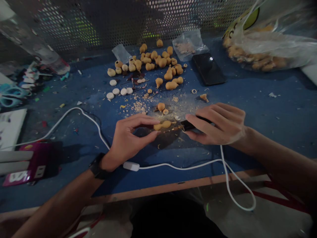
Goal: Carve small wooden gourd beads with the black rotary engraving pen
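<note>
Over the table (277, 119), the left hand (131, 138) pinches a small gourd (162, 125) steadily in its fingertips, close to the bit of a black rotary tool (189, 125) gripped in the curled right hand (215, 124).

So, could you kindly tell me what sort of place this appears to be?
It is probably a small craft workshop: a blue workbench is scattered with little dried gourds and wood shavings, and the right hand holds a small black carving tool.

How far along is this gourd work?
Done: sawdust lies scattered, so some shaping has happened. In hand: the left hand pinches a small gourd at the bit of a black rotary tool in the right hand. Left: a heap of gourds lies beyond; which are finished, I cannot tell.
</note>
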`<act>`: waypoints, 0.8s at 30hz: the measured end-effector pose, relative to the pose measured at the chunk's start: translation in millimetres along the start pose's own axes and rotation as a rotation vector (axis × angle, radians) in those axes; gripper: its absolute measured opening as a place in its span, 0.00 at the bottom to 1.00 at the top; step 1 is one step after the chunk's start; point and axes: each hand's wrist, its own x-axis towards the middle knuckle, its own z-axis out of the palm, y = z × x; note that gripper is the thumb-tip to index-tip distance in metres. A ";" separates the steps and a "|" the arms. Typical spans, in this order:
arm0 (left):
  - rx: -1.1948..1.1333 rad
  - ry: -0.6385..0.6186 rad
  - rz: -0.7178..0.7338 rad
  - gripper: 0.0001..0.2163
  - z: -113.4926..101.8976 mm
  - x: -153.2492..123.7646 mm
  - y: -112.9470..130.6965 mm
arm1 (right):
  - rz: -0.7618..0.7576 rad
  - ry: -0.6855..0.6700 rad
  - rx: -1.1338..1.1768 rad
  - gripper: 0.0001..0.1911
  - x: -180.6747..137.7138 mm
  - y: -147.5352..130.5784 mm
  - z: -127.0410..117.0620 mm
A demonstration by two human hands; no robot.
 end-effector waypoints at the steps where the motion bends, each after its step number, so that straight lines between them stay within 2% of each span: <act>1: 0.001 -0.002 0.001 0.13 -0.3 0.1 0.3 | -0.003 -0.004 -0.002 0.15 -0.3 0.1 0.0; 24: 0.031 -0.005 -0.003 0.10 -0.4 1.1 2.4 | -0.040 -0.032 0.004 0.17 4.2 2.1 -2.7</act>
